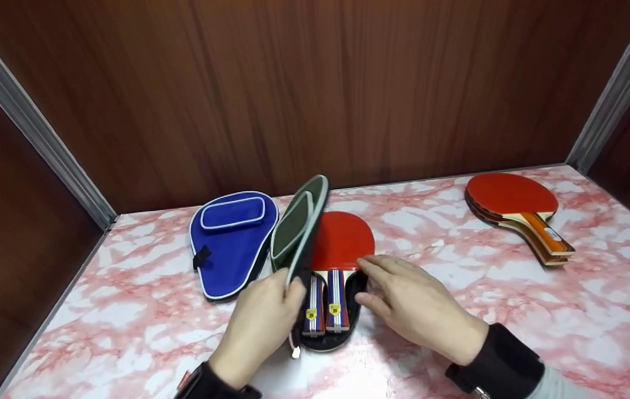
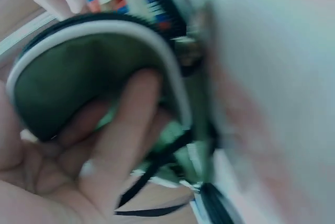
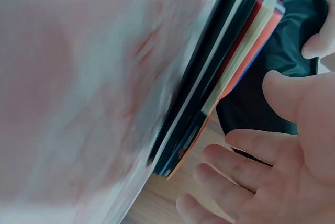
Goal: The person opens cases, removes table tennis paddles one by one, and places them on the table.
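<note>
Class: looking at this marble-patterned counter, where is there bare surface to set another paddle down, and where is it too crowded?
Bare marble lies between the open green case and the stacked paddles at the right rear, and along the right front edge. A narrower strip lies left of the blue case. It is crowded at centre front, where the left hand and right hand work at the green case.

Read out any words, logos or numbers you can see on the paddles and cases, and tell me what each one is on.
No text can be read.
Paddle handles in the open green case: small yellow badges, too small to read.
Orange-handled paddles at the right: a pale label on the handle, too small to read.
Blue case: no print seen.
Both wrist views are blurred.
</note>
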### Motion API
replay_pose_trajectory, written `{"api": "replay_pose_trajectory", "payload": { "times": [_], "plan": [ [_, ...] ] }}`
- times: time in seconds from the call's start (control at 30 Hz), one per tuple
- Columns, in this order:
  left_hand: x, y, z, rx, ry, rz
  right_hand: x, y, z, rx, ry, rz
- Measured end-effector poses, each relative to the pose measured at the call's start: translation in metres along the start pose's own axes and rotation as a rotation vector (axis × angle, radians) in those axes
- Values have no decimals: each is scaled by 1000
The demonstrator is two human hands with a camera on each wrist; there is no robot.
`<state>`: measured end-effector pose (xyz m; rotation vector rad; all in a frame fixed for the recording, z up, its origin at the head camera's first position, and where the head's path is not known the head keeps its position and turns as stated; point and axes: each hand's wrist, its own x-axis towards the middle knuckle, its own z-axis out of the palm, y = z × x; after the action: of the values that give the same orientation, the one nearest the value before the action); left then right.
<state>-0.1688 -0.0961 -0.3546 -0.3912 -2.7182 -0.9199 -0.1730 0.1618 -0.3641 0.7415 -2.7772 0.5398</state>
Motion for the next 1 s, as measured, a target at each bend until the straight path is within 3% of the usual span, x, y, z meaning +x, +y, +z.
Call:
{"api": "replay_pose_trajectory", "payload": {
  "times": [0.13, 0.37, 0.63, 1.0],
  "plan": [
    [-10, -8, -2, -27, 78, 10, 4, -8, 5, 11, 50, -4],
    [-13, -10, -10, 74, 130, 41, 15, -24, 12, -51, 140, 65],
    [-13, -12, -16, 123, 122, 18, 33, -42, 21, -186, 58, 157],
    [-15, -15, -10, 144, 153, 47, 36, -39, 27, -190, -87, 238]
  ]
}}
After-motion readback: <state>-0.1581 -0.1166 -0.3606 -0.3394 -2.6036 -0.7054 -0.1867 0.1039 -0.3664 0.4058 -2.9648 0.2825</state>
